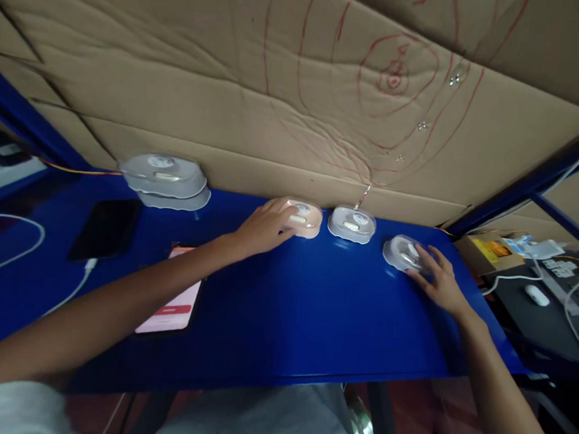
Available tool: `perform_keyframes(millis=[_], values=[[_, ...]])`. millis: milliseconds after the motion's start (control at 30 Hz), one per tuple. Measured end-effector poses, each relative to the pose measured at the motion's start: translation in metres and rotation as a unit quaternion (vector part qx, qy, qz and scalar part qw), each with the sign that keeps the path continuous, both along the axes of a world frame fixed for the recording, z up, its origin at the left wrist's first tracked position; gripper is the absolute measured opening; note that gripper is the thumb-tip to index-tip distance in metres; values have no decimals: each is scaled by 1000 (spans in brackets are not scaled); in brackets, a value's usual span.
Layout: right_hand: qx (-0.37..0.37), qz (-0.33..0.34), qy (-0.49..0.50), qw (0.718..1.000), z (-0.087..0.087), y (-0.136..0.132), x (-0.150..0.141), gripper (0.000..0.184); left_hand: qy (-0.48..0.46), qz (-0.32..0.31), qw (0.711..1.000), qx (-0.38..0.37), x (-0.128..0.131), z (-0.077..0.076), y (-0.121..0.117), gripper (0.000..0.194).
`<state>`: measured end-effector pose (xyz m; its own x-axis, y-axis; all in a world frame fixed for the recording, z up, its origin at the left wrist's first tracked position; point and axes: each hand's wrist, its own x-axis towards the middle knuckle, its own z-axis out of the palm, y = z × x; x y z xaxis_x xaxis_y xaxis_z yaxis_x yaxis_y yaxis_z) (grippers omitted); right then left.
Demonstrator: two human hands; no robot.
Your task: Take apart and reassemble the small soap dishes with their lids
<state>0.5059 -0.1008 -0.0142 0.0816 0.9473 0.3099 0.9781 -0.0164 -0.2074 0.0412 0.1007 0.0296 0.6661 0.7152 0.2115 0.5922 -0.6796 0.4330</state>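
Three small oval plastic boxes with clear lids and pale front clasps stand in a row along the back of the blue table. My left hand (269, 225) grips the left end of the peach box (310, 224), with the thumb along its front. In the middle, a white box (351, 226) stands untouched between my hands. My right hand (439, 275) holds the right side of another whitish box (399, 252), thumb at the front and fingers behind; its far end is partly covered by my fingers.
Two similar boxes are stacked (165, 177) at the back left. A dark phone (105, 229) with a white cable and a lit phone (181, 302) lie on the blue table (300, 331). Behind rises a cardboard wall (181, 68). A cluttered black surface (537, 317) is at right.
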Motion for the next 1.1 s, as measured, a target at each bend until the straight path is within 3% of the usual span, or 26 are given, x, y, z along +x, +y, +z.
perform_keyframes(millis=[67, 167, 267, 400, 500, 567, 600, 633, 700, 800, 900, 1000, 1100], values=[[26, -7, 25, 999, -7, 13, 18, 75, 1, 3, 1000, 12, -15, -4, -26, 46], [42, 21, 51, 998, -12, 43, 18, 78, -1, 1, 1000, 20, -37, -9, -74, 48], [17, 57, 56, 997, -9, 76, -6, 83, -23, -14, 999, -20, -44, -11, -111, 58], [-32, 65, 48, 996, 6, 104, -63, 85, -29, -5, 998, -52, -36, -9, -126, 65], [-5, 93, 44, 995, 18, 96, -127, 80, -20, 9, 999, -45, -31, -13, -123, 67], [-27, 236, 69, 969, 24, 80, -173, 80, -12, 6, 999, -45, -31, -21, -121, 72], [-56, 309, 79, 946, 25, 70, -195, 89, -14, 3, 999, -48, -32, -25, -121, 74], [-77, 353, 84, 929, 26, 60, -213, 95, -21, 2, 998, -51, -33, -30, -120, 77], [-87, 387, 117, 911, 24, 45, -238, 89, -50, 7, 997, -62, -36, -38, -121, 82], [-78, 374, 203, 901, 18, 38, -243, 69, -99, 3, 991, -86, -38, -42, -122, 95], [-55, 324, 255, 910, 10, 47, -225, 59, -97, -4, 990, -103, -38, -37, -125, 115], [-16, 245, 189, 951, 3, 61, -206, 59, -55, 2, 992, -116, -40, -32, -128, 125], [3, 191, 112, 975, 0, 65, -201, 52, -53, 6, 990, -132, -41, -31, -129, 120]])
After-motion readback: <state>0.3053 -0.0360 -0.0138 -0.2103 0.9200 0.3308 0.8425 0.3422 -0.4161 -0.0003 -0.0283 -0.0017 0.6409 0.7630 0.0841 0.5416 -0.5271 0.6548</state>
